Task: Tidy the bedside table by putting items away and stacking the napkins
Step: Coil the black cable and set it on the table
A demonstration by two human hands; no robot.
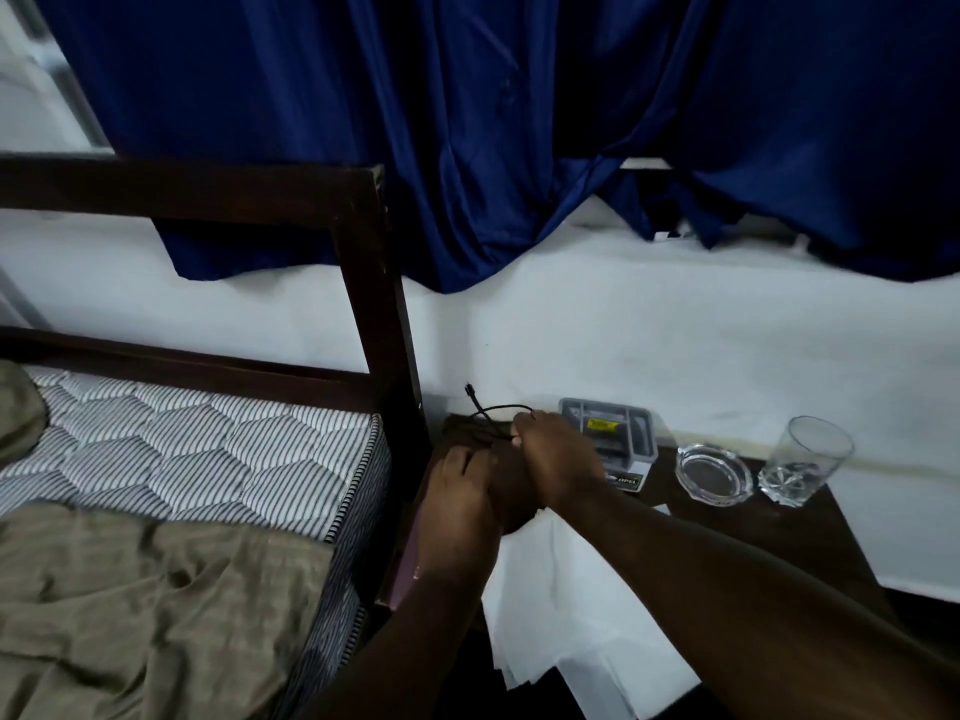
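A: What are the 2 hands doing?

B: Both are working at the far left corner of the dark bedside table (810,532). The right hand (558,462) is pinching a thin black cable (493,410), which is looping up over that corner with its plug end pointing at the white wall. The left hand (457,493) is lying just beside it, fingers bent down onto the tabletop; whether it is gripping anything, I cannot tell.

A: And the napkins?

B: The white napkins (571,605) are lying fanned out on the near part of the table, spilling over its near edge under the right forearm.

A: Anything else sitting there?

B: A grey box (621,433) is standing at the far edge behind the right hand, a glass ashtray (714,472) to its right, then a drinking glass (802,462).
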